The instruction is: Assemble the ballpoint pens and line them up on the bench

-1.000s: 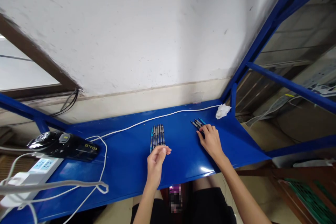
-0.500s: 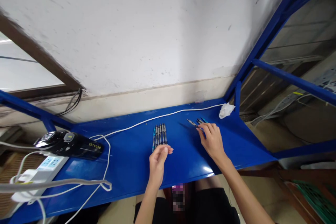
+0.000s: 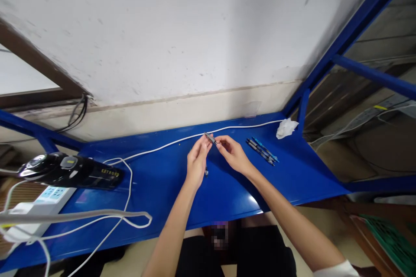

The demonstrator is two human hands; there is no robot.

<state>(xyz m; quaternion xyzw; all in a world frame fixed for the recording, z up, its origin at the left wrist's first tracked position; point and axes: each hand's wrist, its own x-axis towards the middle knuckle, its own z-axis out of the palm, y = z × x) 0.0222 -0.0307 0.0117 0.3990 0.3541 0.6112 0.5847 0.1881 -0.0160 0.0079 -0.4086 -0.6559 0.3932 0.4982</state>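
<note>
Both hands meet over the middle of the blue shelf, on a dark pen [image 3: 210, 138] held tilted. My left hand [image 3: 196, 162] is closed around its upper part. My right hand [image 3: 234, 155] pinches its lower end with thumb and fingertips. Under my left hand, a pen tip [image 3: 206, 172] shows; the rest of the row there is hidden by the hand. To the right of my right hand lie several pens [image 3: 260, 151] in dark grey, and a blue pen [image 3: 264, 149] beside them.
A white cable [image 3: 175, 142] runs along the back of the blue shelf [image 3: 224, 199] to a crumpled tissue [image 3: 287, 128]. At left lie a black bottle [image 3: 87, 172], a white power strip [image 3: 53, 201] and looped cables. A blue frame post [image 3: 303, 110] stands at right.
My right hand has moved left with the pen, away from the right-hand pens. My left hand has risen from the row and closed on the same pen. The view has shifted slightly.
</note>
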